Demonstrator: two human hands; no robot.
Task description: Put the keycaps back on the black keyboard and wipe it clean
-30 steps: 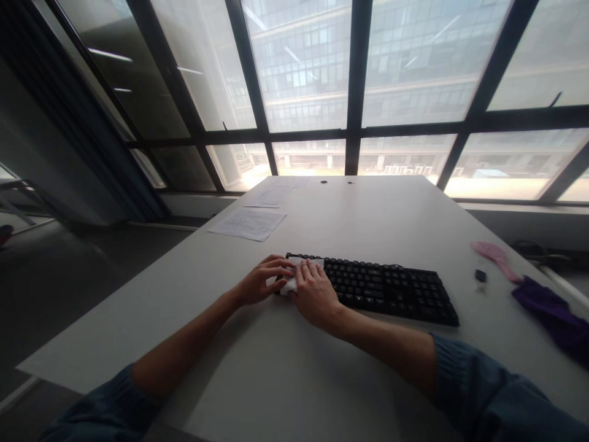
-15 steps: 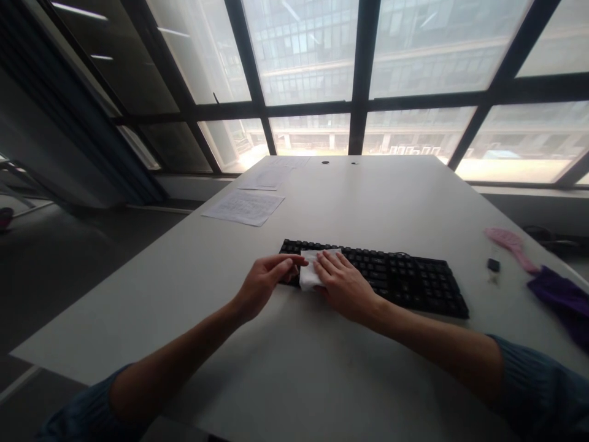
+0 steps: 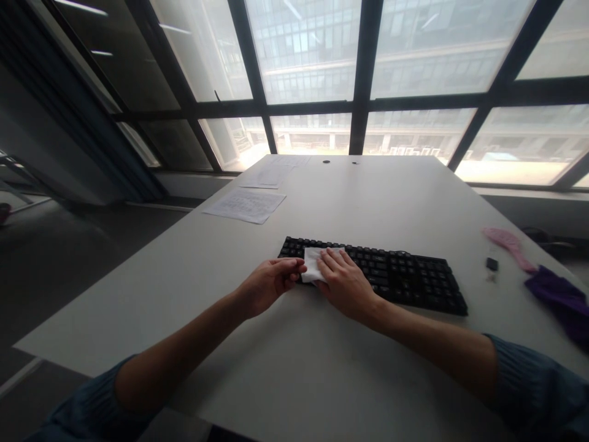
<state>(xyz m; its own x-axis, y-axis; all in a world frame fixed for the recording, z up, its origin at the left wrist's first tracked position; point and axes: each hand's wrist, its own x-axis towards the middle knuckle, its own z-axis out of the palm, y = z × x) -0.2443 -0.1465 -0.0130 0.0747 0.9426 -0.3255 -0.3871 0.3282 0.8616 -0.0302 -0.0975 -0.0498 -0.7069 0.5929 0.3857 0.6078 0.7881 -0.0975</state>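
Observation:
A black keyboard (image 3: 396, 277) lies across the middle of the white table (image 3: 350, 202). On its left part rests a folded white wipe (image 3: 311, 265). My right hand (image 3: 346, 282) lies flat on the wipe, fingers together, pressing it onto the keys. My left hand (image 3: 271, 283) sits at the keyboard's near left corner with its fingers curled and the fingertips touching the keyboard's front edge next to the wipe.
Printed paper sheets (image 3: 245, 204) lie at the far left of the table, with more paper (image 3: 271, 176) behind them. At the right edge are a pink brush (image 3: 508, 242), a small black item (image 3: 492, 264) and a purple cloth (image 3: 559, 298). Large windows stand beyond the table.
My right hand and the wipe have slid right along the keyboard from its left end. My left hand has come off the left end onto the near front edge.

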